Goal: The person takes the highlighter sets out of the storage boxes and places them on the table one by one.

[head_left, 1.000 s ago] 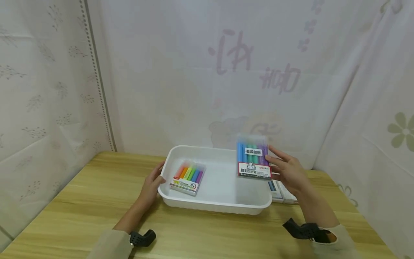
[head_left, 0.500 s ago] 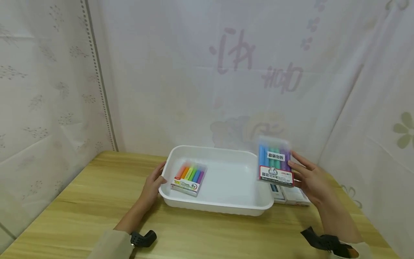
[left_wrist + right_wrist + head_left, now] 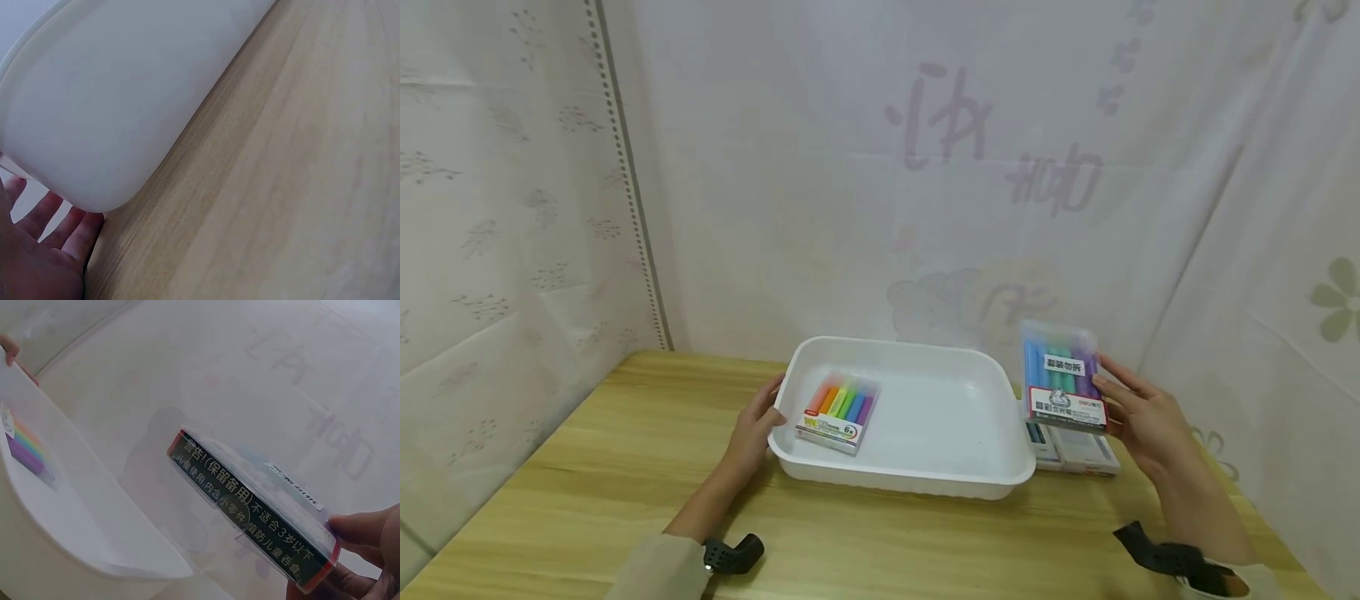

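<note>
Clear flat marker pack (image 3: 1064, 383) up in the air, gripped along its right edge by the right hand (image 3: 1150, 425), thumb on the front, fingers behind. From where I stand, pens show blue, then green, then purple; upper end clear and see-through. White sticker (image 3: 1064, 365) with dark characters across the pens; white panel below, red-edged, with a round emblem. Lower end face (image 3: 247, 509) is dark with pale characters, red at both ends. Pack is tilted, just past the right end of the white tray (image 3: 936, 417), apart from it, with white boxes (image 3: 1082, 450) on the surface (image 3: 610, 458) partly hidden behind it. Left hand (image 3: 752, 429) holds the tray's left rim, thumb over the edge, fingers along the outer wall. Inside that end lies a rainbow marker pack (image 3: 837, 412), orange through purple, slightly askew, white printed label toward the near side.
</note>
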`<act>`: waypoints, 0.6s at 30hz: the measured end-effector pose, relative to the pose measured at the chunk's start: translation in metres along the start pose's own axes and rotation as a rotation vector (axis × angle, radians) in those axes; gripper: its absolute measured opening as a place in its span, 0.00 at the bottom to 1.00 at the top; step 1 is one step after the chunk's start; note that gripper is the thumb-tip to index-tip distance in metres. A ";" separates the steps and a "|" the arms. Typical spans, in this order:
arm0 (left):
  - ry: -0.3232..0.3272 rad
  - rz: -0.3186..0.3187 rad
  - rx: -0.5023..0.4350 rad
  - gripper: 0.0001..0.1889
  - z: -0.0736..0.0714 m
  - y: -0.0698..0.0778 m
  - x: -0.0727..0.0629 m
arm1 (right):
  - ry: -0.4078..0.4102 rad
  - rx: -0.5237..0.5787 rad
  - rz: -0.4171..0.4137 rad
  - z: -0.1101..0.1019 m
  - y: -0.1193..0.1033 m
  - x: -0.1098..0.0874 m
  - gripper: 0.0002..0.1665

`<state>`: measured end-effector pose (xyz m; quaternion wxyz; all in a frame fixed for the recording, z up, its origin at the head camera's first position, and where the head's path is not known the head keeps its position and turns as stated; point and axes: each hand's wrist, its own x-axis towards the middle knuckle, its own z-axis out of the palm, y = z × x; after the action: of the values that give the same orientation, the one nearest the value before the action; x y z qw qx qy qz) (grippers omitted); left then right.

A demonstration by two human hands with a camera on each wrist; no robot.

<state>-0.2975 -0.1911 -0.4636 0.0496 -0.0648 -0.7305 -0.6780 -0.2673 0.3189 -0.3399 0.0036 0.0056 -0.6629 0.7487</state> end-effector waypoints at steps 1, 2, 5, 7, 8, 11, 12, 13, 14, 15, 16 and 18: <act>0.004 0.002 0.004 0.36 0.001 0.000 0.000 | 0.008 0.010 0.000 -0.002 0.000 0.000 0.29; 0.011 0.005 0.007 0.36 0.001 0.001 0.000 | 0.015 0.018 0.000 -0.005 0.000 0.000 0.28; 0.039 0.013 0.012 0.36 0.002 0.001 0.000 | 0.032 0.028 -0.003 -0.010 0.000 0.001 0.25; 0.055 0.019 0.017 0.36 0.002 0.002 0.000 | 0.043 0.050 -0.003 -0.013 -0.001 0.003 0.22; 0.061 0.020 0.018 0.36 0.002 0.002 0.000 | 0.047 0.061 -0.005 -0.015 -0.001 0.003 0.21; 0.074 0.026 0.025 0.36 0.002 0.002 0.000 | 0.054 0.104 -0.010 -0.020 -0.001 0.004 0.18; 0.077 0.028 0.030 0.37 0.002 0.002 0.000 | 0.058 0.116 -0.011 -0.022 -0.001 0.004 0.18; 0.078 0.032 0.034 0.37 0.002 0.003 0.000 | 0.062 0.123 -0.012 -0.024 0.000 0.004 0.18; 0.080 0.030 0.035 0.37 0.002 0.003 0.000 | 0.066 0.128 -0.011 -0.025 0.000 0.004 0.18; 0.079 0.032 0.038 0.37 0.002 0.003 0.000 | 0.071 0.132 -0.009 -0.027 0.001 0.004 0.18; 0.080 0.033 0.046 0.37 0.001 0.003 0.000 | 0.078 0.137 -0.006 -0.029 0.002 0.004 0.18; 0.078 0.034 0.057 0.36 0.001 0.003 0.000 | 0.084 0.154 0.004 -0.033 0.004 0.004 0.19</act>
<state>-0.2972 -0.1900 -0.4610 0.0915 -0.0490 -0.7457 -0.6582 -0.2716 0.3510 -0.3475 0.0294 -0.0272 -0.6027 0.7969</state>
